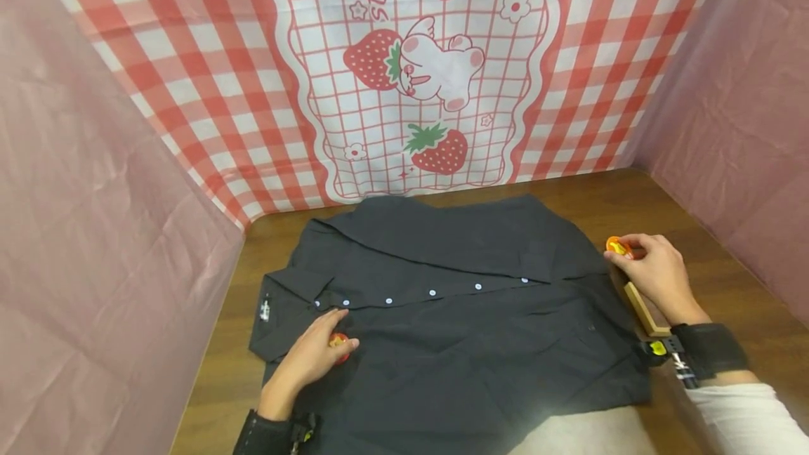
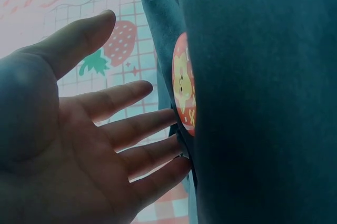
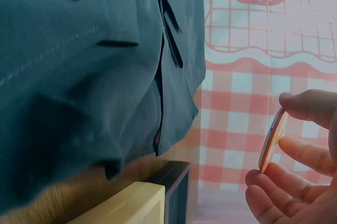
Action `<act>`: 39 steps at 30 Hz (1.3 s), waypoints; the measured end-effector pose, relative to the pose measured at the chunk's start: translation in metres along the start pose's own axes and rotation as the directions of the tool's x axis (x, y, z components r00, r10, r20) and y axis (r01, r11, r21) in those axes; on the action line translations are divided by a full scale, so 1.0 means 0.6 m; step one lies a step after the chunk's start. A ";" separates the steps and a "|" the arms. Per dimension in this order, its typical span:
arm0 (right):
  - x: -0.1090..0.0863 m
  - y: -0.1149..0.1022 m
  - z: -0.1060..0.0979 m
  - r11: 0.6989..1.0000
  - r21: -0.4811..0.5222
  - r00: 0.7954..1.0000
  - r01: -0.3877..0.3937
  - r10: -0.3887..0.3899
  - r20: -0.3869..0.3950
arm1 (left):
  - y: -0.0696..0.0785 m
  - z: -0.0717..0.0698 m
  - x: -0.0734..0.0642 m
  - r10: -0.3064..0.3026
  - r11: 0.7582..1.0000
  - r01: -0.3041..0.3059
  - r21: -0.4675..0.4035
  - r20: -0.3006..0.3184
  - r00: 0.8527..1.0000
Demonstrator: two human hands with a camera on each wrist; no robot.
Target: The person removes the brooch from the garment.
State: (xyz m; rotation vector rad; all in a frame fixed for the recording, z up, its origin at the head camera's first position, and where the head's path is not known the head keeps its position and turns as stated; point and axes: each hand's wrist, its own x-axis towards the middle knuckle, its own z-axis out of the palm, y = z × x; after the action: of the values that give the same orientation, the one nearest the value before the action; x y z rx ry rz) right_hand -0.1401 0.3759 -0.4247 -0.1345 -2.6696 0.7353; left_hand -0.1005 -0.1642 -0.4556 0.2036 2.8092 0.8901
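A dark grey button-up shirt (image 1: 455, 357) lies spread on the wooden table, its collar toward the left. On its front, near the collar, sits a round red badge (image 2: 182, 84) with a yellow star-like figure. My left hand (image 1: 312, 353) is beside this badge, fingers extended and thumb apart, the fingertips at the cloth; nothing is gripped. Past the shirt's far right edge, my right hand (image 1: 662, 274) pinches a second round badge (image 3: 271, 138), orange and yellow, between thumb and fingers. It is held edge-on in the right wrist view, clear of the shirt.
Under my right wrist lies a light wooden frame edge (image 1: 646, 311), with a dark frame (image 3: 179, 190) beside it. A strawberry-print checked cloth (image 1: 436, 90) hangs at the back. Pink curtains (image 1: 739, 118) bound both sides. A pale cloth (image 1: 588, 434) shows at the front.
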 end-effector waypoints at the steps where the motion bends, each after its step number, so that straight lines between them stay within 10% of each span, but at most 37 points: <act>1: 0.000 0.002 0.000 1.000 -0.002 1.000 -0.003 0.003 0.006 | -0.001 0.001 0.000 -0.003 1.000 0.003 0.001 0.003 1.000; 39: 0.025 0.068 -0.010 0.986 -0.157 0.982 -0.064 0.090 0.168 | -0.017 0.009 0.007 0.027 0.999 -0.027 -0.037 -0.022 0.999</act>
State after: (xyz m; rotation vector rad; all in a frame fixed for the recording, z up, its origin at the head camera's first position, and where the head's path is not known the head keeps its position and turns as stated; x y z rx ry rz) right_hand -0.1522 0.4169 -0.4357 -0.2237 -2.9022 0.5914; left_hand -0.1042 -0.1685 -0.4664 0.2284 2.8132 0.9561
